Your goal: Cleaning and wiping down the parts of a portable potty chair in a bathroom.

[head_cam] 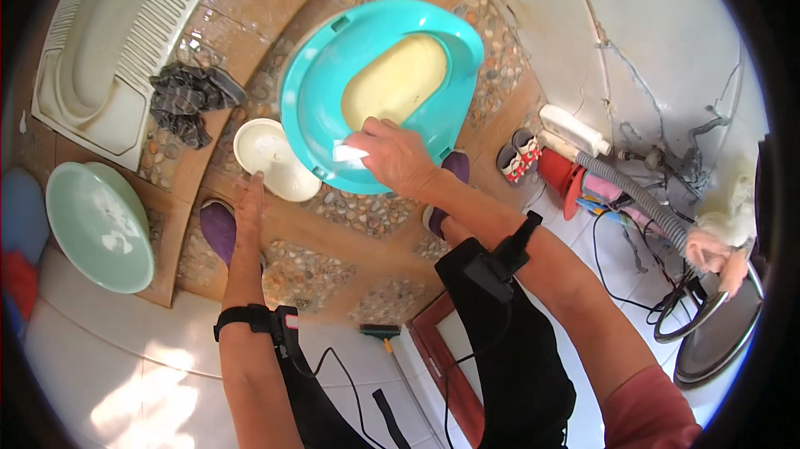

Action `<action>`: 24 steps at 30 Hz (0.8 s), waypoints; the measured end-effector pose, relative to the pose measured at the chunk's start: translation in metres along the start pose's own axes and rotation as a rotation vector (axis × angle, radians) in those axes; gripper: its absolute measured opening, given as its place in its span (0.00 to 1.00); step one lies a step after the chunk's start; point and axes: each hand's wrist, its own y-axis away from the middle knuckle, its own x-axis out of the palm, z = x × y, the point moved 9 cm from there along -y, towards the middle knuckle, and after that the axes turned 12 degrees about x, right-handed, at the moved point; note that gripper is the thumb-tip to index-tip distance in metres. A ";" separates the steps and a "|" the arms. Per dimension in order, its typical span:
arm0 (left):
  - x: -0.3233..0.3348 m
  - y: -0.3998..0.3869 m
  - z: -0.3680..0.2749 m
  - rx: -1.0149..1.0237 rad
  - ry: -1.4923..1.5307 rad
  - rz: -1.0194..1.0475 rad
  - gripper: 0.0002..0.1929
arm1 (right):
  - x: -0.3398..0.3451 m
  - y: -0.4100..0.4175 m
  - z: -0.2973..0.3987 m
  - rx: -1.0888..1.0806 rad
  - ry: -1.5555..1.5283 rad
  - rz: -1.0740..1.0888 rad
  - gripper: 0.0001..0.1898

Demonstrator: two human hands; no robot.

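My right hand (397, 158) grips a small white wad (349, 152), maybe a cloth or sponge, at the near inside wall of a turquoise plastic tub (310, 117). The tub has slots in its rim and a pale yellow oval bottom (397, 80). Beside the tub's left edge is a small cream plastic bowl (290, 167) with a rounded, elongated shape. My left hand (250, 202) is at this bowl's near left rim, seen edge-on. Whether its fingers pinch the rim is hidden.
A crumpled dark checked cloth (190, 99) lies by a ceramic squat toilet (134, 117). A pale green basin (100, 230) is at left. To the right are small red shoes (519, 155), a white bottle (574, 129), a grey hose (631, 189) and cables. Pebbled floor appears wet in places.
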 end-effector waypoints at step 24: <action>0.063 0.282 -0.150 -0.104 0.667 0.420 0.20 | -0.006 -0.054 0.044 0.055 0.088 -0.128 0.16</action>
